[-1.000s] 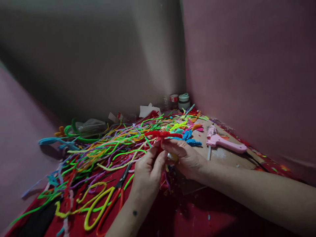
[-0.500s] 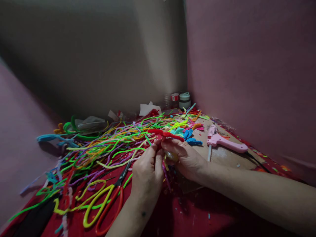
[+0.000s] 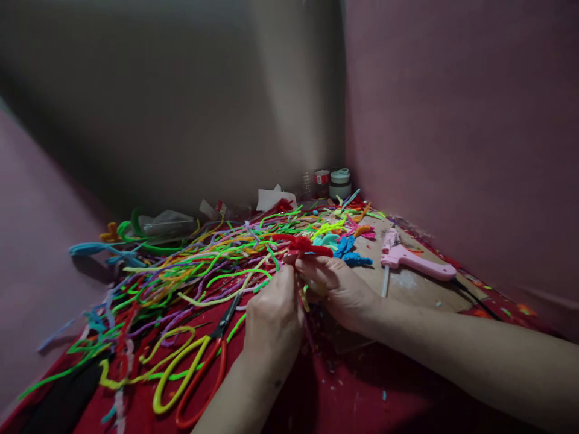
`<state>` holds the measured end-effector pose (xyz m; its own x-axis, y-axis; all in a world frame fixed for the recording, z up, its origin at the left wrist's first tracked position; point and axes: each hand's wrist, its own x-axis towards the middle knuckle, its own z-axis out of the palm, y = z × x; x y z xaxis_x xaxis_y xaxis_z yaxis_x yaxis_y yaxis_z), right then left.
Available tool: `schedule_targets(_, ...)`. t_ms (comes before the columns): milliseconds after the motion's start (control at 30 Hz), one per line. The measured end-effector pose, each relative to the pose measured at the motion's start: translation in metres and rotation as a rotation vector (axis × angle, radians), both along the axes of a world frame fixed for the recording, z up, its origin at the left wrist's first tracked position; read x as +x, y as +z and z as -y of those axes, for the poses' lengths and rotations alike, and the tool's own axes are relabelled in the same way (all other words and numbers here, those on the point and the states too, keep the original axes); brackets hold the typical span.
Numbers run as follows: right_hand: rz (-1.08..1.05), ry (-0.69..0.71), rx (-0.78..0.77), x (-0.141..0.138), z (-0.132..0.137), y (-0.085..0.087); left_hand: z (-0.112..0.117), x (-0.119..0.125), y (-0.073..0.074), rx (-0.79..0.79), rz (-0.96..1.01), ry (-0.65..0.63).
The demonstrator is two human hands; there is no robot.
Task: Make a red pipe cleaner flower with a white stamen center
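Note:
Between my two hands is a red pipe cleaner (image 3: 312,246), bent into a fuzzy shape with ends reaching left and right. My left hand (image 3: 275,313) is closed, its fingertips pinching at the base of the red piece. My right hand (image 3: 337,289) grips the same piece from the right, thumb and fingers pressed together. Something yellowish shows partly under my right fingers, too hidden to name. Scissors (image 3: 193,377) with one yellow and one red handle lie left of my left wrist, blades pointing away.
Many coloured pipe cleaners (image 3: 181,277) cover the red cloth (image 3: 353,392) on the left. A pink glue gun (image 3: 418,263) rests on brown cardboard (image 3: 416,292) at right, beside blue fuzzy pieces (image 3: 346,247). A lidded jar (image 3: 340,184) stands in the corner by the walls.
My left hand has turned, its knuckles now more upward. The red piece looks more bunched in its middle, and the yellowish thing beneath is more covered. The view has shifted slightly.

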<state>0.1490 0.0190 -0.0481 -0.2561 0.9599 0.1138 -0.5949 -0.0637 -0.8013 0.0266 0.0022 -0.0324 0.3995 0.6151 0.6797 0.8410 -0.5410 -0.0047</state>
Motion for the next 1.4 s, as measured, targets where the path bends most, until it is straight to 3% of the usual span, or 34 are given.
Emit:
schedule_targets(133,0.034,0.03,0.078,0.001,-0.003,-0.001,-0.001,-0.002,0.002,-0.069,0.189,-0.072)
schedule_targets(233,0.033,0.021,0.121,0.001,-0.004,-0.001,0.0,0.0,0.007,-0.212,0.322,-0.092)
schedule_targets(333,0.022,0.024,0.145,0.002,-0.003,-0.001,0.003,0.005,0.012,-0.45,0.545,-0.136)
schedule_targets(500,0.01,0.103,0.149,0.005,-0.006,-0.001,0.007,0.01,0.02,-0.965,1.123,-0.266)
schedule_targets(600,-0.004,0.155,0.152,0.006,-0.009,-0.001,0.007,0.01,0.023,-1.203,1.31,-0.38)
schedule_targets(700,-0.025,0.178,0.127,0.006,-0.01,0.0,0.007,0.009,0.024,-1.277,1.389,-0.453)
schedule_targets(833,-0.055,0.175,0.076,0.003,-0.008,0.0,0.007,0.009,0.024,-1.324,1.409,-0.45)
schedule_targets(933,-0.073,0.161,0.083,0.001,-0.006,-0.001,0.007,0.009,0.022,-1.281,1.339,-0.436)
schedule_targets(1000,-0.08,0.14,0.095,0.001,-0.004,-0.001,0.009,0.009,0.022,-1.152,1.21,-0.375)
schedule_targets(1133,-0.088,0.063,0.089,0.002,-0.003,-0.001,0.009,0.01,0.018,-0.825,0.867,-0.253)
schedule_targets(1400,-0.052,-0.002,0.017,0.001,-0.001,-0.003,0.003,0.007,-0.003,-0.052,0.084,0.048)
